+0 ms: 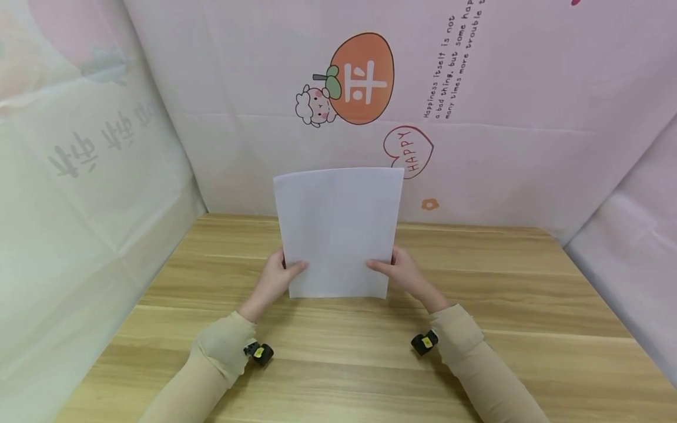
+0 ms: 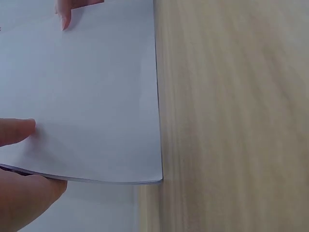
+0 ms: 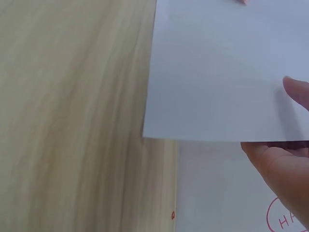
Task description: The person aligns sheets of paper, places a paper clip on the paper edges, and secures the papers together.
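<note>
The left hand (image 1: 276, 274) and right hand (image 1: 406, 272) gripped opposite side edges of a thin stack of white paper (image 1: 338, 232), each thumb flat on the near face and the fingers curled behind, closed to the paper's thickness. The stack stood raised at the middle of the wood-grain tabletop (image 1: 338, 364), before a printed cloth backdrop (image 1: 243, 147); contact below was unclear.

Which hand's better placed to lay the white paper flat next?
Neither clearly: left hand and right hand grip the white paper's opposite side edges at similar height, thumbs in front. Likely best using both.
</note>
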A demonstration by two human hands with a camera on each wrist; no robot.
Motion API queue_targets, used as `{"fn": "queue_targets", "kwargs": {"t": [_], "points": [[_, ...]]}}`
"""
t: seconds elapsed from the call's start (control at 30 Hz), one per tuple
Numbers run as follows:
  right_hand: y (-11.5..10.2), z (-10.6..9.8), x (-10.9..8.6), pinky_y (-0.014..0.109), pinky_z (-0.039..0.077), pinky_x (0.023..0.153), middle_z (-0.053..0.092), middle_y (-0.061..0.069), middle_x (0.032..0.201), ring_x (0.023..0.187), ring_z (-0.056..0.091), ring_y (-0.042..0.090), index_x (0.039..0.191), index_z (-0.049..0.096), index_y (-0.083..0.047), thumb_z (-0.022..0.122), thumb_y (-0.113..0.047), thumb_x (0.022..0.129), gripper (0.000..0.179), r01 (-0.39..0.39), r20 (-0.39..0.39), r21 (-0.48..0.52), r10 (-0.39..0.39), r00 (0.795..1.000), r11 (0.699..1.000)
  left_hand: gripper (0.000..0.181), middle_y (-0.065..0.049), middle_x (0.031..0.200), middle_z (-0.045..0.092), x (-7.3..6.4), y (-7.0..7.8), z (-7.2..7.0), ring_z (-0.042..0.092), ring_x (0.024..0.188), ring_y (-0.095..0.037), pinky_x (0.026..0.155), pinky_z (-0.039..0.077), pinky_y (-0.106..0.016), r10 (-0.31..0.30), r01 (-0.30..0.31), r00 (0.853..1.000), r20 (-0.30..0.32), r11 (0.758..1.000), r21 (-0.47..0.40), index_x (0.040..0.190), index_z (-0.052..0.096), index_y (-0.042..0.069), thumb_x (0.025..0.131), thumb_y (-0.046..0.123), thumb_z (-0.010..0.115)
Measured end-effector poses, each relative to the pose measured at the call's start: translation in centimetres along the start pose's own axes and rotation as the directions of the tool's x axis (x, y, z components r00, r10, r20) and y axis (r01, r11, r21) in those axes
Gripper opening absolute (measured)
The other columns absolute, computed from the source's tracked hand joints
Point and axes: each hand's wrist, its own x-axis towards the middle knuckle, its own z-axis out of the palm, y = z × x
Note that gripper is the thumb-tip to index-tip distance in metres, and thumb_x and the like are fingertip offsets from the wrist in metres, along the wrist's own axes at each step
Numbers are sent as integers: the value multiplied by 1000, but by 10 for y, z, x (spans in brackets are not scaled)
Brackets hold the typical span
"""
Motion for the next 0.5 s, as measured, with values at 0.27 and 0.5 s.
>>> {"fn": "queue_targets", "kwargs": {"t": [0.27,0.5], "points": [[-5,2,3,37,47,92,60,19,123,112,57,25,124,53,1,65,-23,91,43,-19,-64,20,20,998,1000,41,-22,128,57,3,4,0,55,118,-35,98,45,-48,-6,6,1000,-4,1000,-28,128,50,-3,90,8,61],[-5,3,8,35,47,89,60,18,122,109,57,23,123,53,1,63,-24,92,41,-7,-73,29,9,997,1000,40,-21,129,56,5,7,0,54,119,-35,100,44,-48,-27,27,1000,-3,998,-52,128,49,-3,92,9,60]]}}
